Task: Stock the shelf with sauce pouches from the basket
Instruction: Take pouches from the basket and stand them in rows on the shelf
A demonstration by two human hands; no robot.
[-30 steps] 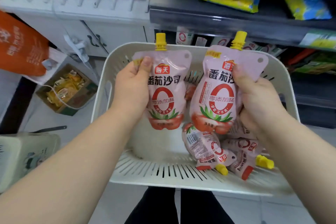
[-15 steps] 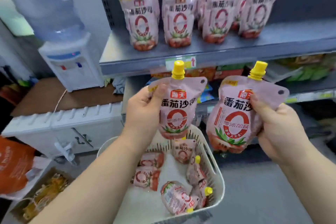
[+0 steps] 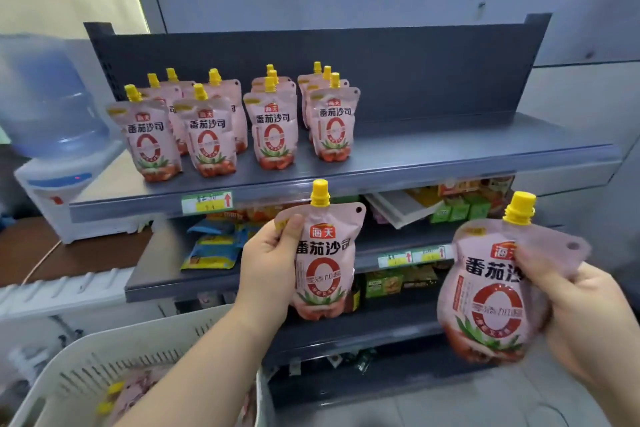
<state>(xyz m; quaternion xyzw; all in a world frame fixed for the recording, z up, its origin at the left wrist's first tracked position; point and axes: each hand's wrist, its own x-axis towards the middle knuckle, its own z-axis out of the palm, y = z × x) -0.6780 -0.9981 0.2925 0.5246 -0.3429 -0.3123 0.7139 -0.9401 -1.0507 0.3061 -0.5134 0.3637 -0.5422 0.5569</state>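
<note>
My left hand (image 3: 268, 269) grips a pink sauce pouch with a yellow cap (image 3: 323, 253) upright, below the front edge of the top shelf (image 3: 433, 152). My right hand (image 3: 581, 319) holds a second pouch (image 3: 491, 291), tilted a little, lower and to the right. Several matching pouches (image 3: 239, 121) stand in rows on the left half of the grey top shelf; its right half is bare. The white slotted basket (image 3: 86, 360) sits at the bottom left with more pouches (image 3: 131, 388) inside, partly hidden by my left arm.
A water dispenser (image 3: 59, 149) stands left of the shelf unit. Lower shelves hold blue and yellow snack packets (image 3: 211, 250) and green boxes (image 3: 460, 210). A white slatted rack (image 3: 65, 288) lies at the left. The shelf's back panel (image 3: 415, 73) rises behind the pouches.
Both hands lifted a pouch each out of the basket up toward the top shelf. The view tilted upward, so the basket dropped to the bottom left corner and the top shelf came into full view.
</note>
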